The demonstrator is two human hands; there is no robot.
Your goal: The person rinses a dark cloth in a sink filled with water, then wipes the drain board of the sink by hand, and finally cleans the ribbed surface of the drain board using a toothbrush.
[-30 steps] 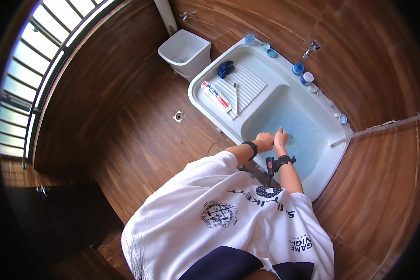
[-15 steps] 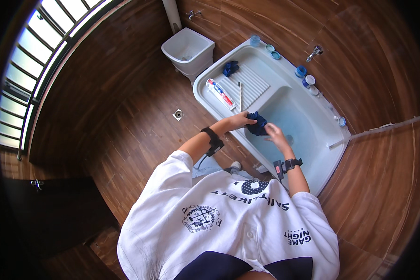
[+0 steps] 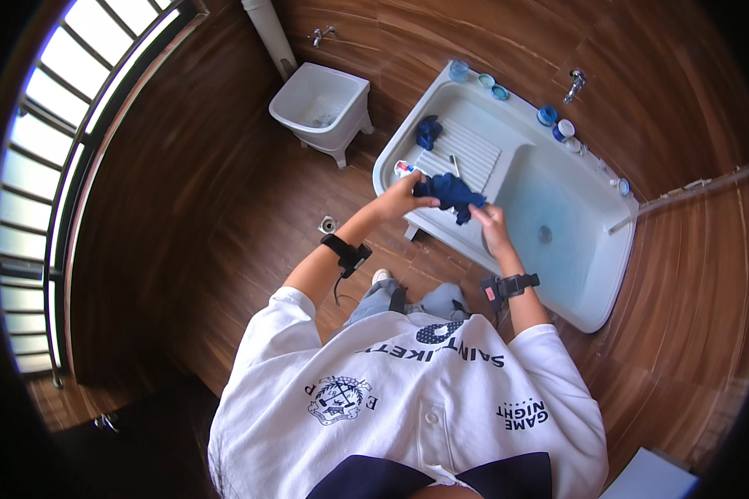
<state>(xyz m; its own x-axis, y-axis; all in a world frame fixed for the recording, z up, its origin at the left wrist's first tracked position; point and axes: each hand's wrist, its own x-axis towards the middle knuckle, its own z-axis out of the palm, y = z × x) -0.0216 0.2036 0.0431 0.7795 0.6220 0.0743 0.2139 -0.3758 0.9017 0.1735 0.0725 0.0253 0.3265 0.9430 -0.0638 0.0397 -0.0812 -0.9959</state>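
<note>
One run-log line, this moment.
left hand: holds dark blue cloth | right hand: holds its other end | second blue cloth: on sink

Head-worn fisheye view, facing down, wide

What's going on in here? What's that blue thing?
A person in a white shirt is holding a dark blue cloth between the left hand and the right hand, over the near side of a white laundry sink. A bunched-up blue cloth lies at one end of the ribbed washboard, and a partly hidden toothbrush lies on it too. Bluish water sits in the basin, and both hands are out of it.
</note>
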